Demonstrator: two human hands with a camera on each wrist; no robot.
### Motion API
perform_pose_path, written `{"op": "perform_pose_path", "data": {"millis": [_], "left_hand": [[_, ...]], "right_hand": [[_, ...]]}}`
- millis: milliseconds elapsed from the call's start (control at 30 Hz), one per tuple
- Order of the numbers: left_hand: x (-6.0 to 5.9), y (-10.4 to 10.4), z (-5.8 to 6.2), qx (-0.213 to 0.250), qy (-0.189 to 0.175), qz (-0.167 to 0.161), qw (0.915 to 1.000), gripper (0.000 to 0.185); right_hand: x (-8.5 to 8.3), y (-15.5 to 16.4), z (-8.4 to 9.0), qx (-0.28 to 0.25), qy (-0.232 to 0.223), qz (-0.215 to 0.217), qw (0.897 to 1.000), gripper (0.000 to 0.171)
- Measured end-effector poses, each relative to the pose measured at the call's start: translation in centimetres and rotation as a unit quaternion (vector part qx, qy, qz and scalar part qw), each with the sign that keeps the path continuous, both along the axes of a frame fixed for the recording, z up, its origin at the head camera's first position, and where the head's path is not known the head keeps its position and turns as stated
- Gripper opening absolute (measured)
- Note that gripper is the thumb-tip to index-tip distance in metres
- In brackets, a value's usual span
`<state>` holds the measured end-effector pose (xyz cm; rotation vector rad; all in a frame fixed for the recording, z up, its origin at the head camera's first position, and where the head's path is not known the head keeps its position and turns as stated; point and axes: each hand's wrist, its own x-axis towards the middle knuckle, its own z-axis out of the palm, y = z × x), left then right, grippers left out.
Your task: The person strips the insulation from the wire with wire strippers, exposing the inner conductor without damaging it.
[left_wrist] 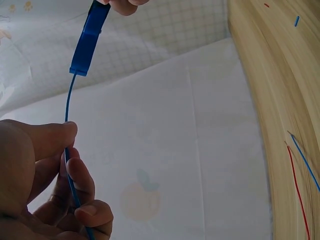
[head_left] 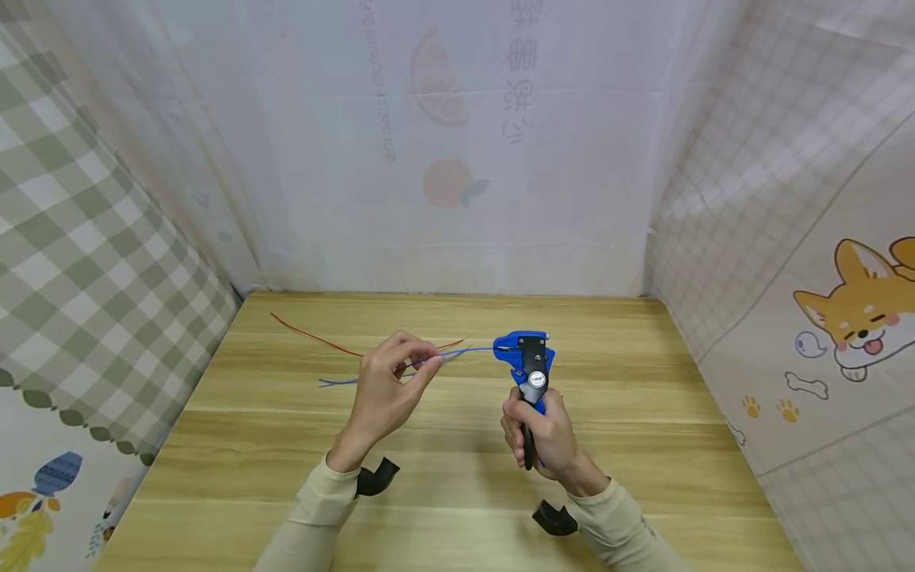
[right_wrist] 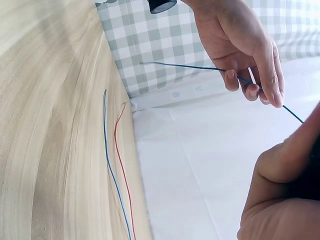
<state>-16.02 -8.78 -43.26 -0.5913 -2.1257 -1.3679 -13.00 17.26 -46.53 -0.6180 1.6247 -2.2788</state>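
My left hand [head_left: 391,381] pinches a thin blue wire [head_left: 480,349] between thumb and fingers, above the wooden table. The wire's far end enters the mouth of a blue-and-black wire stripper [head_left: 534,361]; how deep it sits inside is hidden. Wrapped around the stripper's handles is my right hand [head_left: 549,437], holding the tool upright. In the left wrist view the wire [left_wrist: 68,100] runs from my fingertips to the stripper's blue head [left_wrist: 89,45]. The wire's other end [right_wrist: 180,66] trails free behind the left hand in the right wrist view.
On the table [head_left: 615,445] lie a red wire [head_left: 314,337] and a second blue wire [right_wrist: 107,150], side by side. Small red [left_wrist: 266,5] and blue [left_wrist: 297,21] pieces lie farther off. Fabric-covered walls stand at the back, left and right.
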Motion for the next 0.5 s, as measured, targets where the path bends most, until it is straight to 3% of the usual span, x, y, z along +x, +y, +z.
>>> {"op": "perform_pose_path", "data": {"millis": [500], "left_hand": [[-0.07, -0.47, 0.19, 0.005, 0.003, 0.002, 1.0, 0.011]], "right_hand": [[0.18, -0.03, 0.4, 0.005, 0.006, 0.008, 1.0, 0.031]]}}
